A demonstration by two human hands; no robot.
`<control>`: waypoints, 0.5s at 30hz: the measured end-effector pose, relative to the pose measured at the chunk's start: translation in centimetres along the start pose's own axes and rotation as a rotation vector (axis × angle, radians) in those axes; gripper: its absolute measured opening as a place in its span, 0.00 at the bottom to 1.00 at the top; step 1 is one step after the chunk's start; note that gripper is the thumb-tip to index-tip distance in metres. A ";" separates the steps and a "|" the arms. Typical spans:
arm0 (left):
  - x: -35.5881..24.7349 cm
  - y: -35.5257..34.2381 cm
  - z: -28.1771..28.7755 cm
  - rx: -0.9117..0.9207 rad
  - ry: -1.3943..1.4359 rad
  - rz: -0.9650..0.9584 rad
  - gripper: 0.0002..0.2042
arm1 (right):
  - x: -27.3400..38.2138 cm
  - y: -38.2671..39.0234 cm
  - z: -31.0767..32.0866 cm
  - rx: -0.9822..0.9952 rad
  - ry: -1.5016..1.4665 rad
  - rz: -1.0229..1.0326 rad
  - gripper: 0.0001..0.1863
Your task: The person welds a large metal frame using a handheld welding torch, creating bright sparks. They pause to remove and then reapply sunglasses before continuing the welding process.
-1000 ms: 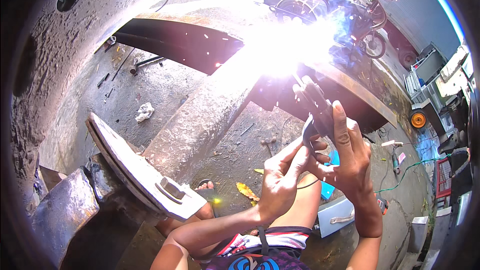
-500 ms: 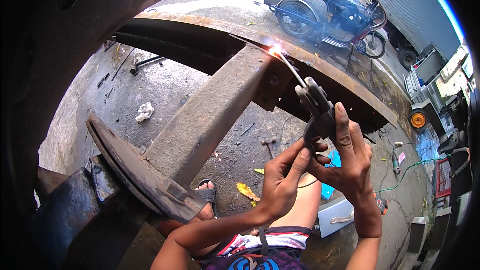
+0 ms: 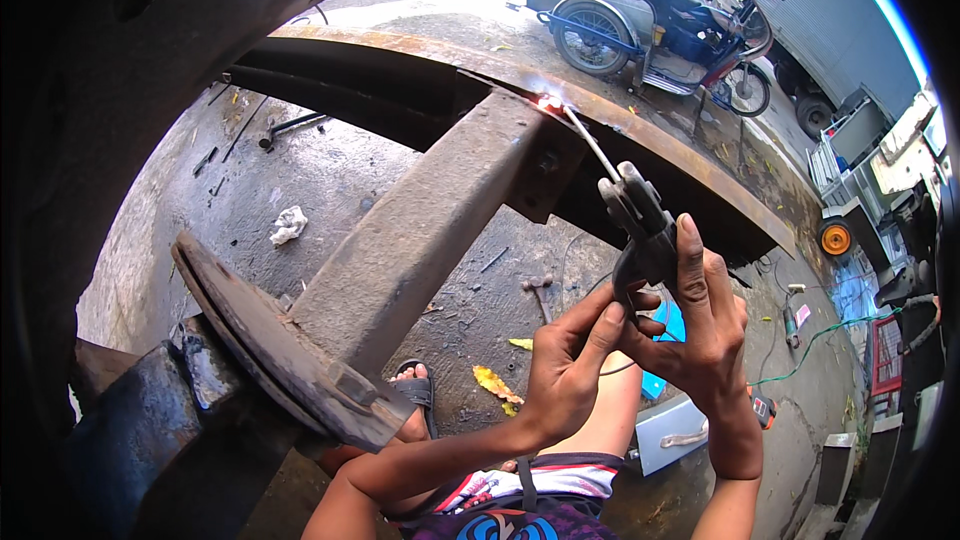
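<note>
My right hand (image 3: pixel 705 325) grips a black welding electrode holder (image 3: pixel 648 240), with its index finger laid up along the side. At the lower end of the handle, my left hand (image 3: pixel 572 365) pinches the lever with thumb and fingers. A thin welding rod (image 3: pixel 592 143) slants up and left from the jaws. Its tip is by a small glowing red spot (image 3: pixel 550 103) with faint smoke, where a rusty crossbeam (image 3: pixel 430 195) meets a long steel rail (image 3: pixel 720 175). A bolted bracket (image 3: pixel 545 165) sits under that joint.
Dark metal parts (image 3: pixel 270 350) stand close on the left. On the ground lie a hammer (image 3: pixel 541 295), crumpled white paper (image 3: pixel 289 225), a grey panel with a handle (image 3: pixel 672 437) and a grinder (image 3: pixel 791 328). A green cable (image 3: pixel 820 340) runs at right. Beyond the rail is a red tricycle (image 3: pixel 650 20).
The electrode holder and the rod have shifted slightly right and down. At the joint, the bright arc and its sparks have faded to a smaller glow with less smoke.
</note>
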State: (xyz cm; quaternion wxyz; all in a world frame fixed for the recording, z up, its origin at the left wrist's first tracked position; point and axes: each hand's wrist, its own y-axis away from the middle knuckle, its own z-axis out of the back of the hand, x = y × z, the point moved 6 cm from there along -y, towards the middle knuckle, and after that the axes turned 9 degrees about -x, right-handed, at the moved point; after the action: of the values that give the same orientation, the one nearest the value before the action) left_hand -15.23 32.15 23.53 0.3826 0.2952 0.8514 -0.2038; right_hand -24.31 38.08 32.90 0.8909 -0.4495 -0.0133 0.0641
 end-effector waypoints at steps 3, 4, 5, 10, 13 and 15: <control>0.2 0.0 0.0 0.001 0.020 0.003 0.22 | 0.0 0.0 0.0 0.016 -0.004 -0.012 0.53; 0.2 0.0 0.0 -0.001 0.027 0.003 0.22 | 0.0 0.0 0.0 0.020 -0.007 -0.014 0.53; 0.2 -0.1 0.0 -0.001 0.027 -0.001 0.22 | 0.0 -0.1 0.0 0.019 -0.007 -0.014 0.53; 0.3 -0.2 0.1 -0.001 0.033 0.001 0.22 | -0.2 0.0 -0.2 0.015 0.003 -0.010 0.53; 0.4 -0.2 0.1 0.003 0.030 -0.001 0.22 | -0.2 0.0 -0.1 0.013 -0.005 -0.004 0.53; 0.3 -0.1 0.1 0.006 0.022 -0.003 0.22 | -0.2 0.0 -0.1 0.012 -0.004 -0.013 0.53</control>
State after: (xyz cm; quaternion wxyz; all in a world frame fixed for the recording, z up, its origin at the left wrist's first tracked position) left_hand -15.46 32.12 23.27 0.3720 0.2973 0.8555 -0.2034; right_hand -24.48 37.97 32.81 0.8939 -0.4439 -0.0174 0.0593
